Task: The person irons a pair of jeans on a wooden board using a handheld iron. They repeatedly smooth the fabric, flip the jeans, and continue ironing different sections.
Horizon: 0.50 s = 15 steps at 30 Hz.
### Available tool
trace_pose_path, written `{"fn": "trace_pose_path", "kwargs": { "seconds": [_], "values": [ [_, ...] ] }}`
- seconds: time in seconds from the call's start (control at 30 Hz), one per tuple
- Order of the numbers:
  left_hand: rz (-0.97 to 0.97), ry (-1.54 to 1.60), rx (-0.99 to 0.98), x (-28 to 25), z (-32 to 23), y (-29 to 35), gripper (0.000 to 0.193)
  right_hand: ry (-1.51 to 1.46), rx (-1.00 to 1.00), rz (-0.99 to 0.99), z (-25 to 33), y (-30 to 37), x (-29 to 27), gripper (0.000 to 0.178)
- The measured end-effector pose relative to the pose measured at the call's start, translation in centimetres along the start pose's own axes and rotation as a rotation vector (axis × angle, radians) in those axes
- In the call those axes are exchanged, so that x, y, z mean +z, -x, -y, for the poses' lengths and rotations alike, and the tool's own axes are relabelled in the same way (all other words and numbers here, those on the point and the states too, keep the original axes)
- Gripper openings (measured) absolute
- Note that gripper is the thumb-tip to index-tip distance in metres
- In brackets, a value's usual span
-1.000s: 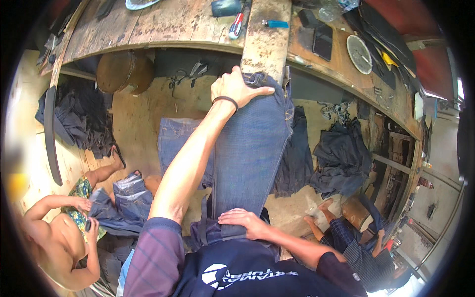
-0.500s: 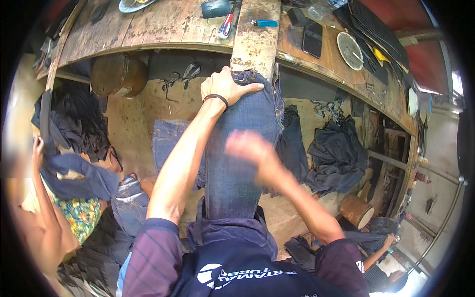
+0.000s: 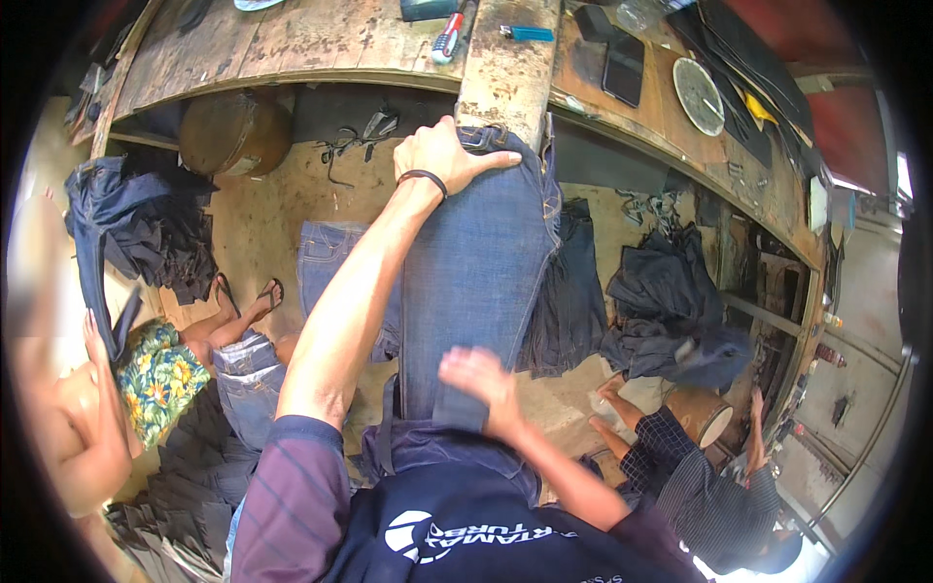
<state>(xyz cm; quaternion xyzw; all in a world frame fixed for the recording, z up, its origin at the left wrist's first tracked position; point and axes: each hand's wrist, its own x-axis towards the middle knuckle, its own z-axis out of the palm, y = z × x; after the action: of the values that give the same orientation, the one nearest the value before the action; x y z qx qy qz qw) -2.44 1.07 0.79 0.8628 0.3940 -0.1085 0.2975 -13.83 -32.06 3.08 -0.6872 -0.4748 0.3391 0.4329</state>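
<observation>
A pair of blue jeans [image 3: 466, 262] lies stretched lengthwise over a narrow wooden board [image 3: 505, 83], its waistband at the far end. My left hand [image 3: 442, 160] grips the jeans near the waistband, fingers at the left edge and thumb stretched across the denim. Near my body, at the lower end of the leg, my right hand [image 3: 481, 384] is smeared by motion. Beneath its palm shows a flat dark grey piece [image 3: 461, 410], perhaps sandpaper, against the denim. The thigh looks paler than the edges.
Across the far side runs a wooden bench [image 3: 292, 49] bearing a screwdriver [image 3: 448, 39], a blue lighter [image 3: 527, 33], a phone [image 3: 623, 70] and a round lid [image 3: 698, 95]. Denim piles [image 3: 671, 291] lie below. One person [image 3: 97, 408] sits left, another [image 3: 719, 496] right.
My right hand has come down the leg toward my body. My left hand keeps its place on the jeans. The person on the right has leaned further into view; the left one has shifted some denim.
</observation>
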Motion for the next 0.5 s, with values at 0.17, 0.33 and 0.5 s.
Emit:
{"fn": "trace_pose_path", "kwargs": {
  "seconds": [0.17, 0.33, 0.5],
  "values": [
    [-0.012, 0.025, 0.039, -0.9, 0.0, -0.2, 0.125, 0.016, -0.058, -0.025, -1.7, -2.5, -2.6, 0.051],
    [0.006, 0.012, 0.038, -0.6, 0.2, 0.9, 0.124, -0.071, 0.024, 0.17, -0.2, 3.5, 2.4, 0.063],
    [-0.094, 0.073, 0.106, -0.4, 0.5, 1.4, 0.125, 0.222, -0.238, 0.011, 1.2, -10.5, -3.5, 0.068]
  ]
}}
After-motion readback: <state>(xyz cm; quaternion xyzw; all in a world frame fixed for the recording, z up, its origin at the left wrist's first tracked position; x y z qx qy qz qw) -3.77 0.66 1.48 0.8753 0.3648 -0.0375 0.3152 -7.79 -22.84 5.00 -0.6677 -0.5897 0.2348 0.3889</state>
